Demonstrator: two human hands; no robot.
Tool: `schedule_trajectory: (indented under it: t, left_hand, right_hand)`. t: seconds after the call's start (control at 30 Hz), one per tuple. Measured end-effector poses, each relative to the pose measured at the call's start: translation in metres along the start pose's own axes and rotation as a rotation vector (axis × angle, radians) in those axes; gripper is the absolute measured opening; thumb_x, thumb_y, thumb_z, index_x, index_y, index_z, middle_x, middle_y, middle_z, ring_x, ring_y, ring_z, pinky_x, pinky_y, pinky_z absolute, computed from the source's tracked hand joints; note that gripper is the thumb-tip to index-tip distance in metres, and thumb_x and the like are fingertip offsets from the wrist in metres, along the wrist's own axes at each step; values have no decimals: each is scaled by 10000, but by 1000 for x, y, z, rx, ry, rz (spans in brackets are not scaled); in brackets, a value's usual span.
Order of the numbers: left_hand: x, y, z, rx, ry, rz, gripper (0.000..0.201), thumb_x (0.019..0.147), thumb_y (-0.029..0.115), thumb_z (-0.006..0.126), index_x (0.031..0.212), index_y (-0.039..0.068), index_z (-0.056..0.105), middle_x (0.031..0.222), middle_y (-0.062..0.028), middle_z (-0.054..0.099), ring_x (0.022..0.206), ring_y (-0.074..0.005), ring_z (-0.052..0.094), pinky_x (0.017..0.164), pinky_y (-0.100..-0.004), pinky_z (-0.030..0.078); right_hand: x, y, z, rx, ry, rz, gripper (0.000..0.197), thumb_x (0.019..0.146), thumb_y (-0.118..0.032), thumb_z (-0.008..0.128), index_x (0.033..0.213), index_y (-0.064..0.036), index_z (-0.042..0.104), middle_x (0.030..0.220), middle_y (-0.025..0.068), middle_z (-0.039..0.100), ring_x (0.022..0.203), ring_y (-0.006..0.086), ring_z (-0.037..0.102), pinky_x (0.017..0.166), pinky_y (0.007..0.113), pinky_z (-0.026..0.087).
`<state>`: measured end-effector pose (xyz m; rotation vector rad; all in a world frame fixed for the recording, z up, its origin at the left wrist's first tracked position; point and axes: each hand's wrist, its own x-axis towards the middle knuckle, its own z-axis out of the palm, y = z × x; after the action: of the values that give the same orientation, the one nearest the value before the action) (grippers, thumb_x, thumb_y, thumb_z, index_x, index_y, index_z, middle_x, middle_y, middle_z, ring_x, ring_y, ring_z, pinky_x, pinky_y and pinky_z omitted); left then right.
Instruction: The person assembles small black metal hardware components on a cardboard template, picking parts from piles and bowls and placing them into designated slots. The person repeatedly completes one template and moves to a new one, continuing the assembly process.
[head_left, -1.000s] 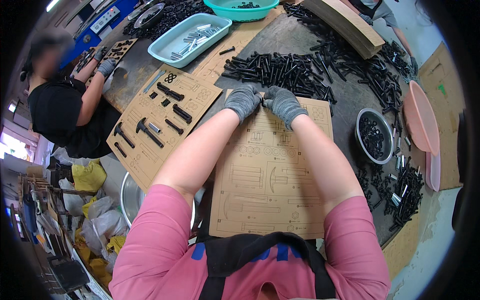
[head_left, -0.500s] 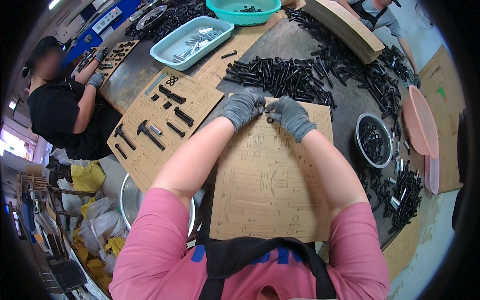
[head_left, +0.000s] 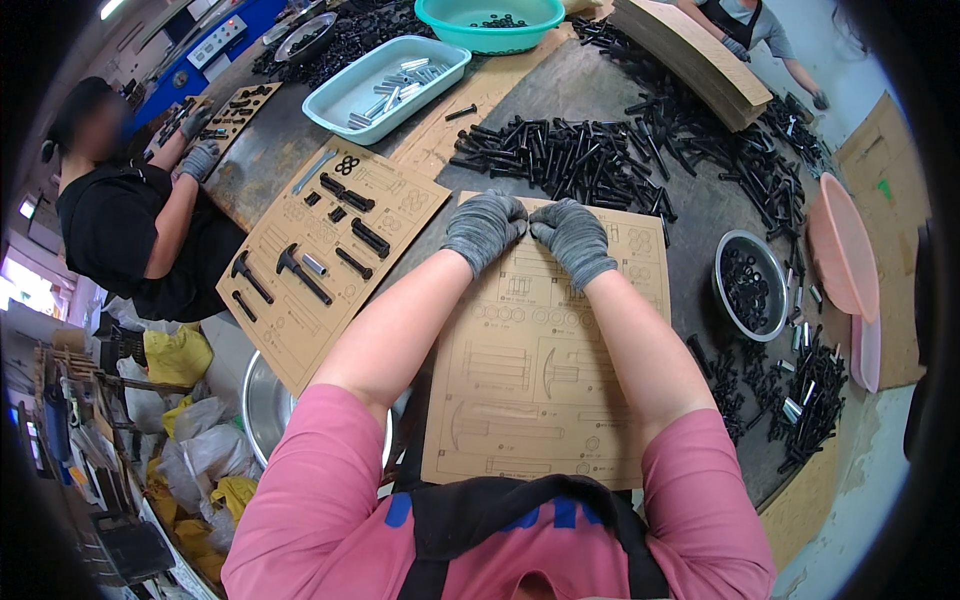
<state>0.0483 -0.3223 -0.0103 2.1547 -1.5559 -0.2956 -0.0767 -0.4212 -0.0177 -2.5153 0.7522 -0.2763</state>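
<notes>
Both of my hands wear grey knit gloves and meet at the far end of a brown cardboard sheet (head_left: 480,400) printed with outline drawings of hardware. My left hand (head_left: 487,230) is closed, fingertips curled inward over the sheet. Close beside it, my right hand (head_left: 573,240) is closed too, its fingertips almost touching the left ones. Whatever they pinch is hidden by the gloves. Just past the sheet's far edge lies a heap of black bolts (head_left: 560,155).
A second cardboard sheet (head_left: 290,345) at left carries black hammer-shaped pieces, bolts, rings and a wrench (head_left: 314,171). A blue tray (head_left: 318,106) holds silver tubes; a steel bowl (head_left: 770,325) holds black rings. Cardboard stack (head_left: 690,60) stands behind. Co-workers (head_left: 120,210) sit left and far right.
My fingertips have come closer together. A small black ring seen below them before no longer shows. The far-right co-worker's hand has lifted from the parts.
</notes>
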Motion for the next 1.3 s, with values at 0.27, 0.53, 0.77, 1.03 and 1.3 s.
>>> schedule_trajectory:
  t: [0.27,0.53,0.77,1.03,1.3]
  left_hand:
    - [-1,3,-5,-17,-41,-7,222,759,230,616,914,75,652,894,-140,611,840,-293,568,778,-366,445]
    - [0,-27,-18,-395,64,-69,333,799,174,605,1095,28,562,979,-139,615,911,-214,569,801,-305,451]
    - [35,-41,-39,128,128,-35,480,721,223,658,1161,102,510,1062,-132,562,959,-261,551,816,-369,449]
    - [92,-27,-33,421,-180,-198,639,582,391,740,1127,122,543,1142,-115,553,1062,-277,525,890,-383,434]
    - [110,-24,-32,665,-319,10,421,633,321,713,966,90,599,955,-127,612,918,-294,581,785,-395,464]
  right_hand:
    - [0,5,4,80,33,16,218,764,-240,579,939,-140,662,893,107,635,828,282,593,746,357,464]
    - [-42,29,-5,788,-19,133,267,791,-122,614,1035,-16,604,1020,61,623,955,144,564,827,257,446]
    - [-66,32,-4,762,30,79,223,801,-133,597,1007,-53,628,994,80,628,924,175,577,835,278,441]
    - [-66,32,-4,772,38,87,200,809,-144,588,986,-64,635,947,58,630,870,156,571,786,277,452]
    - [-67,28,-7,764,33,73,208,810,-160,594,987,-59,637,930,63,627,828,146,578,754,266,463]
